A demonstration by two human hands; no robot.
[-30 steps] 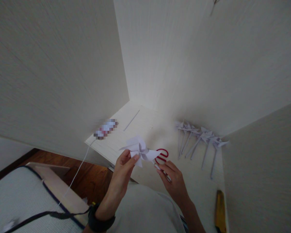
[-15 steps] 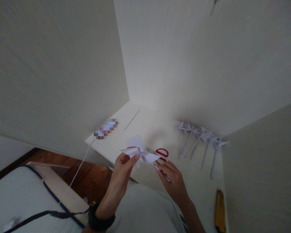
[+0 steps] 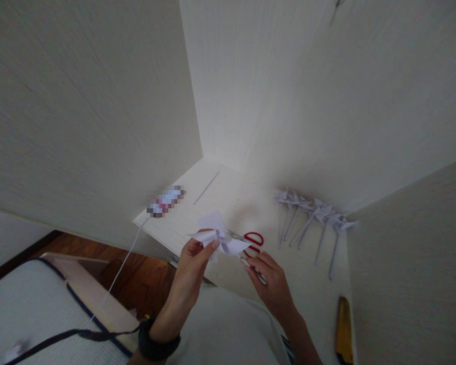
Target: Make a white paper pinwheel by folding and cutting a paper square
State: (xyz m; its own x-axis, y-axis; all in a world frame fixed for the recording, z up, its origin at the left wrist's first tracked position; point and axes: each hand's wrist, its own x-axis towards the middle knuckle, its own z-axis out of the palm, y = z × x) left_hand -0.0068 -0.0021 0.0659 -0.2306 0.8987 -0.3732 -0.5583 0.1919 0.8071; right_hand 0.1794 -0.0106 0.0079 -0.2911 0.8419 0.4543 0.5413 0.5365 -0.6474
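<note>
Pinched between the thumb and fingers of my left hand [image 3: 193,263] is a white paper pinwheel [image 3: 230,246], its blades folded in to the middle. My right hand [image 3: 271,279] is closed around a slim, pale, pen-like thing [image 3: 245,261]. One end of it pokes out close to the pinwheel's right blade; the fingers cover much of the rest, so its exact kind is unclear. Just beyond the hands, scissors [image 3: 254,237] with red handles lie on the white tabletop [image 3: 231,195], partly hidden behind the pinwheel and my right hand.
Several finished paper pinwheels on sticks [image 3: 319,213] lie in a row at the right back. A thin white stick [image 3: 206,187] rests left of the middle. At the left edge is a blurred-out object [image 3: 165,202] with a white cable [image 3: 127,257]. A yellow-and-black object [image 3: 344,329] lies right.
</note>
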